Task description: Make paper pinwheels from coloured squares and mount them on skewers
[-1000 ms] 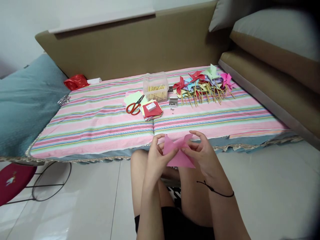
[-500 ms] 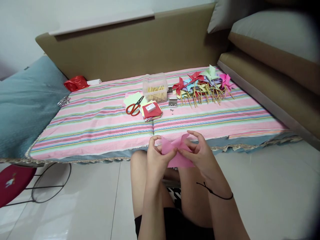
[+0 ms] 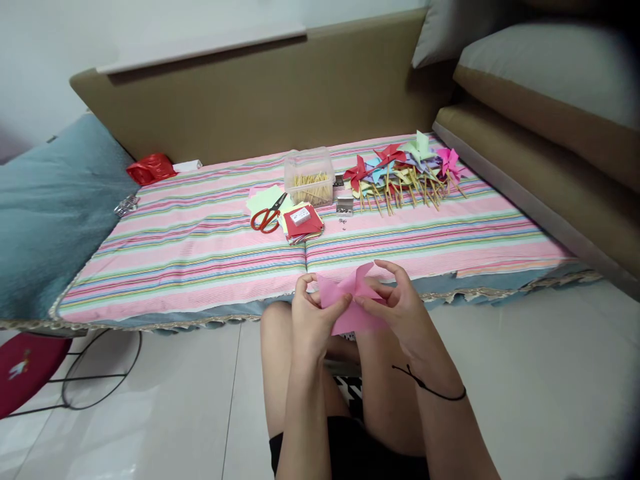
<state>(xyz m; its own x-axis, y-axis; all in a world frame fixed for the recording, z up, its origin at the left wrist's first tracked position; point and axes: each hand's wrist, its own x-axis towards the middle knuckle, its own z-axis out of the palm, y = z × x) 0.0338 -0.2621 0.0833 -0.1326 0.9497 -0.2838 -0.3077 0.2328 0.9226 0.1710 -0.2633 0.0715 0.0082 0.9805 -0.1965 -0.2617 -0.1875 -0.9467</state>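
Observation:
Above my knees I hold a piece of pink paper [image 3: 357, 321] with both hands, its corners bent in toward the middle like a pinwheel. My left hand [image 3: 313, 317] grips the left side, thumb pressed near the centre. From the right, my right hand [image 3: 397, 303] pinches it, its thumb close to the other thumb and its index finger raised at the upper corner. The fingers behind the paper are partly hidden. Beyond my hands, on the striped cloth [image 3: 200, 253], lies a pile of finished paper pinwheels [image 3: 390, 157] on wooden sticks.
A clear plastic box [image 3: 310, 180] holds wooden sticks. Red-handled scissors [image 3: 267, 217] lie beside stacked coloured paper [image 3: 303, 227] with a small white box [image 3: 300, 215] on top. A little open box [image 3: 345, 205] contains small metal pieces. A red stool [image 3: 30, 367] stands at left.
The pink paper has tilted slightly and shifted a little left, its left corner opening outward. Both hands keep hold of it, almost in place.

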